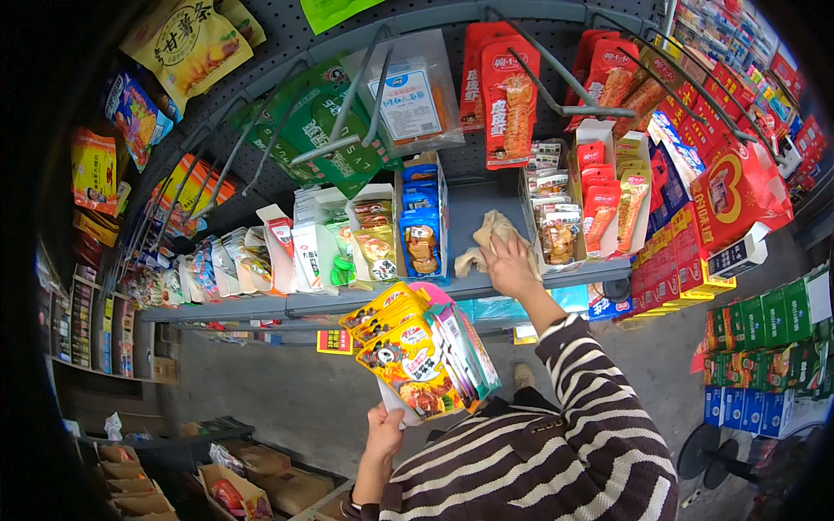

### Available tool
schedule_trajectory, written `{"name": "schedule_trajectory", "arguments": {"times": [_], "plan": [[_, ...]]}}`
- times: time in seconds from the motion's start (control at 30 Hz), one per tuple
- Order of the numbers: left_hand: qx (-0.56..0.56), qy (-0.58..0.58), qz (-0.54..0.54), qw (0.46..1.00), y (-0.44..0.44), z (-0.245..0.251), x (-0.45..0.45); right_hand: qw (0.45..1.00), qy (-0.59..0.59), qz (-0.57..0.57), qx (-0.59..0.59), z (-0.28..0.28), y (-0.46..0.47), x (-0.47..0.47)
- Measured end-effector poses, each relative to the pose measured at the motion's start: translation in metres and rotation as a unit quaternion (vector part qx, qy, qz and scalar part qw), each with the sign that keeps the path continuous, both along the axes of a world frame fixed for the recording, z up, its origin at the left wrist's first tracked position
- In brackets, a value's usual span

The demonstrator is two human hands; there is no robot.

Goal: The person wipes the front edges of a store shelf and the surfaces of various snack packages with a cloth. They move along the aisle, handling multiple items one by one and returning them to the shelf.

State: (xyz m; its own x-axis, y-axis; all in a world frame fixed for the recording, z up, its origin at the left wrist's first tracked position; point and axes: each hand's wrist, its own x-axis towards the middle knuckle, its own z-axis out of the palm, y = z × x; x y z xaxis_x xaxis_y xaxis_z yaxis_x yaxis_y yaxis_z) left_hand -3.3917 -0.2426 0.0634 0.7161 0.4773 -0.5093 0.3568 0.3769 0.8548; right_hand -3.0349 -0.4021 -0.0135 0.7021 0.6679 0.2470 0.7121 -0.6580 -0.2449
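My right hand (513,266) presses a crumpled beige cloth (493,233) onto the grey metal shelf (470,195), in a gap between two rows of snack boxes. On the gap's left is a display box of blue snack packets (420,225); on its right stands a box of small brown snack packets (559,228). Low in front of the shelf, my left hand (384,430) grips the white edge of a display box filled with yellow snack packets (414,365) and green and purple ones (464,345). The box is tilted.
Metal display hooks (580,84) jut over the shelf, some with red snack packets (511,104) hanging on them. More open display boxes (280,244) line the shelf to the left. Stacked red cartons (677,260) stand at its right end. Cardboard boxes (287,482) lie at the lower left.
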Motion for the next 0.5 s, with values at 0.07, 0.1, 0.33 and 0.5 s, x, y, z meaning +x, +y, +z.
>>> {"name": "schedule_trajectory", "arguments": {"times": [0.07,0.1,0.33,0.5], "plan": [[-0.019,-0.025,-0.027,0.999,-0.001,-0.003,0.007,1.000,0.007,-0.014,-0.026,0.002,0.000,0.002],[-0.020,-0.041,-0.024,0.999,0.001,-0.012,0.009,0.999,0.008,-0.008,-0.044,0.002,0.004,-0.004],[-0.016,-0.083,-0.040,0.996,-0.016,-0.001,0.058,0.990,0.008,0.140,0.031,-0.011,-0.057,-0.071],[-0.019,-0.084,-0.100,0.991,-0.015,-0.017,0.100,0.928,0.321,0.037,0.187,0.009,-0.122,-0.090]]}}
